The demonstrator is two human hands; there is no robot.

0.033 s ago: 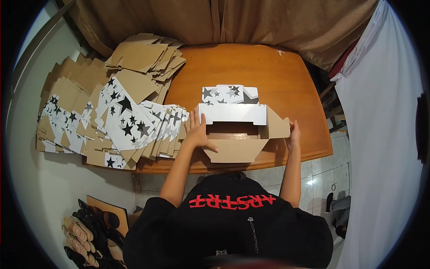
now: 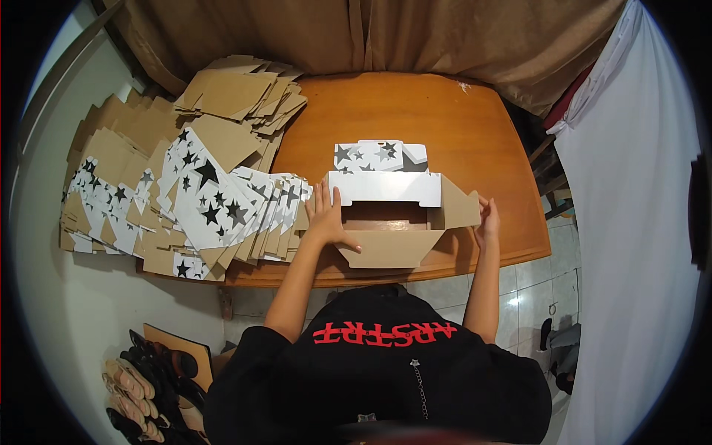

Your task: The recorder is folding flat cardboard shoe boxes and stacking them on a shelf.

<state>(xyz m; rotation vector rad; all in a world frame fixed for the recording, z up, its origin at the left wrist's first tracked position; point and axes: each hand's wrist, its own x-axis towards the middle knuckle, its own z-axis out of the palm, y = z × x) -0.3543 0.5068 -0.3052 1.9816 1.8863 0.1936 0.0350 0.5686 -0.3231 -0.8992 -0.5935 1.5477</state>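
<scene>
While the half-folded cardboard box (image 2: 389, 215) sits at the near edge of the wooden table (image 2: 445, 119), the left hand (image 2: 326, 219) lies flat and spread against its left side, and the right hand (image 2: 486, 222) presses open-fingered on its right flap. Flat star-printed blanks (image 2: 208, 200) crowd the table's left edge, just beside the left hand.

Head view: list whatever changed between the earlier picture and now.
Nothing visibly changed. The left hand and right hand rest on the sides of the half-folded brown cardboard box with white star-printed flaps on the round wooden table, beside the pile of flat box blanks.
</scene>
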